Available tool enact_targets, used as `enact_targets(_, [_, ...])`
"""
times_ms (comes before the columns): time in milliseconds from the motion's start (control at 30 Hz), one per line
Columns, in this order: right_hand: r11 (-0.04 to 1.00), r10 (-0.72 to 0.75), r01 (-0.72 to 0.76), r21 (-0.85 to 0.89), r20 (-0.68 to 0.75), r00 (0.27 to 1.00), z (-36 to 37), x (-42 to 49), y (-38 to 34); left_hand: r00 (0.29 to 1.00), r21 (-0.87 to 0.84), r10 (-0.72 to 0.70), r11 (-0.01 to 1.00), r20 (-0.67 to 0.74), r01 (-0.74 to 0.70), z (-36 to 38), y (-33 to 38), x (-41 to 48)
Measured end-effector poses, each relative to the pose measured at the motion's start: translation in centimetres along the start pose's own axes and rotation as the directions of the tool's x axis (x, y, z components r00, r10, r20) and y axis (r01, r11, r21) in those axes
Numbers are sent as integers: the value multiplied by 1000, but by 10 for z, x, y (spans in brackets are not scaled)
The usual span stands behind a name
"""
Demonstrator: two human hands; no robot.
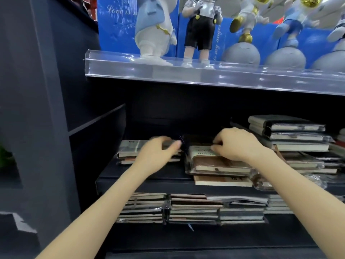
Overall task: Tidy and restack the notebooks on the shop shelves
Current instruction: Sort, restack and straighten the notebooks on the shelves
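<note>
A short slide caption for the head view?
Left hand on a notebook stack; right hand grips a brown notebook.

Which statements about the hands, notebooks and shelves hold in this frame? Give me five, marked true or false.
1. The right hand touches the plastic-wrapped brown notebook on the middle shelf. True.
2. The left hand reaches the lowest notebook row. False: it is at the grey-banded notebook stack on the middle shelf.
3. The astronaut and child figurines stand on the top shelf behind a clear plastic rail. True.
4. The tallest dark stack is left of both hands. False: the tall dark notebook stack is right of them.
5. The shelf under the hands is bare. False: rows of stacked notebooks lie there.
</note>
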State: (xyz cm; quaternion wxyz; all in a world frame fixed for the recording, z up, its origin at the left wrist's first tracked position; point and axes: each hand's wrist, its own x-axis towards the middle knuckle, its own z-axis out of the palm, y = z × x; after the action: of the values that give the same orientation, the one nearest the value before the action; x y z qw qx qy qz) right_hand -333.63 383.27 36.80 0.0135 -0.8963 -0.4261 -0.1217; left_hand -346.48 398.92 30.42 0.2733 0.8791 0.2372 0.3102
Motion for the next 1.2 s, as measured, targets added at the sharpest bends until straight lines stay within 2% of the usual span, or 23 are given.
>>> enact_targets(67, [986, -95, 106, 130, -83, 992, 2, 10, -22, 975, 117, -121, 983, -188, 145, -13, -26, 6])
enact_targets(133, [953, -218, 231, 195, -87, 972, 10, 25, -49, 928, 229, -246, 921, -280, 314, -24, -50, 13])
enact_targets(200, [940, -302, 291, 180, 36, 953, 21, 43, -73, 905, 285, -350, 866, -241, 410, -31, -69, 18])
enact_targets(267, [947, -308, 282, 151, 186, 933, 33, 59, -87, 888, 259, -415, 851, -198, 456, -32, -79, 21])
enact_targets(400, [953, -304, 291, 87, 263, 916, 46, 73, -92, 885, 334, -433, 820, -171, 466, -29, -78, 27])
enact_targets(467, [944, -328, 306, 123, 271, 905, 45, 73, -90, 868, 211, -471, 843, -156, 495, -29, -74, 30])
enact_targets(533, [936, -345, 307, 173, 273, 898, 43, 72, -90, 812, -60, -567, 823, -140, 565, -34, -69, 32])
enact_targets(600, [927, -360, 311, 210, 266, 894, 44, 72, -89, 760, -322, -640, 747, -113, 581, -41, -66, 35])
enact_targets(700, [915, -381, 325, 239, 251, 890, 44, 71, -88, 731, -542, -682, 615, -2, 572, -51, -62, 36])
enact_targets(800, [903, -394, 325, 282, 240, 887, 40, 69, -86, 700, -625, -693, 472, 172, 621, -57, -56, 34])
enact_targets(900, [883, -401, 307, 356, 232, 886, 37, 66, -81, 674, -615, -704, 435, 223, 658, -60, -44, 28])
enact_targets(1067, [857, -384, 262, 444, 210, 899, 33, 55, -78, 736, -622, -660, 514, 153, 591, -68, -22, 18])
enact_targets(1200, [786, -432, 289, 547, 151, 889, 20, 28, -73, 774, -613, -632, 625, -36, 482, -75, 3, -2])
